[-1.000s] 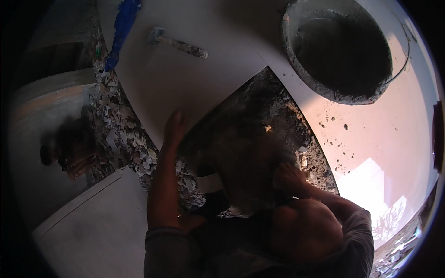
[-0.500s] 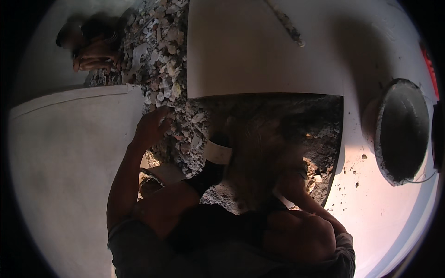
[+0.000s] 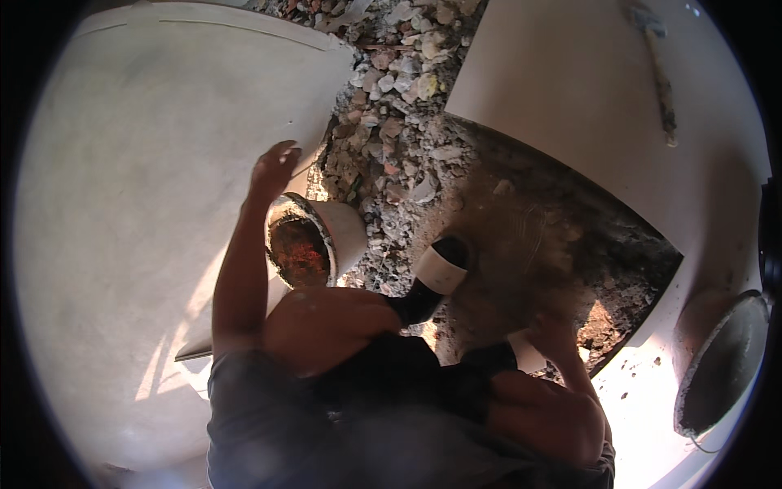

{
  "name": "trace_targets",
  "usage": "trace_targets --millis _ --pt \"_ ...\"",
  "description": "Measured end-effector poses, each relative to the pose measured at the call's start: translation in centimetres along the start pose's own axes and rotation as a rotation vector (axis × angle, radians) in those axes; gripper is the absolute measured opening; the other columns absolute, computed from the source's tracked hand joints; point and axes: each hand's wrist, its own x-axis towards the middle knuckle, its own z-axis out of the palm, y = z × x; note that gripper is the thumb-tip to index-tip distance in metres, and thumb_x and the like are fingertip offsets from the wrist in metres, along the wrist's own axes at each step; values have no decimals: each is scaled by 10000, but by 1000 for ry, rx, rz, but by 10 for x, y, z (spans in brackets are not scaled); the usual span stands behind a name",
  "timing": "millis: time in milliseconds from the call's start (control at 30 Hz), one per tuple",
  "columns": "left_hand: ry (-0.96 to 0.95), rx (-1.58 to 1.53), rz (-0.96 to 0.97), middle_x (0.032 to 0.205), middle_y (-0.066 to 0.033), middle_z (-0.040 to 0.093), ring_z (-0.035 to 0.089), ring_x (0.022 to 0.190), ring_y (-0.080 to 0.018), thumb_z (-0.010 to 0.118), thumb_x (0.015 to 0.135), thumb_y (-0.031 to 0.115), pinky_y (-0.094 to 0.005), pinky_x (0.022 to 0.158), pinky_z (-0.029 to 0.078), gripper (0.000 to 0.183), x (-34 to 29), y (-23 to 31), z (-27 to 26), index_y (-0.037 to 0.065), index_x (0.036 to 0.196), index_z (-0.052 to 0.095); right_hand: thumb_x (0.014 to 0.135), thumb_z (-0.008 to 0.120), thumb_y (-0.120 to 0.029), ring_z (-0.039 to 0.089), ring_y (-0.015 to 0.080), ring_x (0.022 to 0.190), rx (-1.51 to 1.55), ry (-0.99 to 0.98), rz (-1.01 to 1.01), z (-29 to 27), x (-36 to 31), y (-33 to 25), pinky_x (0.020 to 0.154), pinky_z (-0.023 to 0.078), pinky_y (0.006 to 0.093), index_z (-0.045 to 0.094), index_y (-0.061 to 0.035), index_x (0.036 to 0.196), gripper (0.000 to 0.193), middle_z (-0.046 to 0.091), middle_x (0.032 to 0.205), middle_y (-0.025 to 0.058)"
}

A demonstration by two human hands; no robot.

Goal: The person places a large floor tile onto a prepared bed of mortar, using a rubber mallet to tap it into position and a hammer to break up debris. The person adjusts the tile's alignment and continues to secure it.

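Note:
My left hand [image 3: 275, 169] is held out over the edge of the pale left-hand panel, its fingers bent and apart, with nothing visible in them. A thin line, perhaps a wire, shows beside it; whether they touch I cannot tell. Just below this hand is a pale bucket [image 3: 347, 233], tilted toward the left, with rough brown matter inside. My right hand [image 3: 551, 336] reaches low to the dark dirt [image 3: 521, 253], beside my right foot with its white band [image 3: 528, 352]. Shadow hides its fingers. A white band [image 3: 441, 271] also circles my left foot.
Broken rubble [image 3: 399, 122] runs in a strip between the left panel [image 3: 163, 179] and the right panel [image 3: 562, 81]. A hammer-like tool [image 3: 661, 81] lies on the right panel. At the far right a grey bucket [image 3: 723, 367] lies tipped, with crumbs of dirt nearby.
The view has swung, so the rubble and panels appear turned and the other person is out of view. My left hand has moved off the rubble; the pale bucket shows much more fully.

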Motion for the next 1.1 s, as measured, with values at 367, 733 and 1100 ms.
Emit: trace_targets --millis 367,733,1100 --pt "-260 120 -92 1155 -171 634 585 1100 -366 539 881 384 -470 932 460 367 76 -1 166 185 1180 615 737 714 -283 604 357 860 316 181 379 9 -49 -25 749 508 465 638 -62 896 283 620 898 143" --pt "-353 44 55 1173 -247 600 569 1098 -410 574 860 367 -468 910 468 416 122 -34 227 98 1173 624 686 750 -218 608 362 874 316 228 572 17 -32 -57 733 491 445 618 -52 1004 382 605 939 165" --pt "-243 -32 -40 1229 -211 570 573 1115 -392 620 837 489 -464 899 480 602 143 -16 240 55 1249 551 680 758 -248 612 353 811 246 154 546 19 -24 -42 684 492 440 634 -54 925 336 602 858 155"
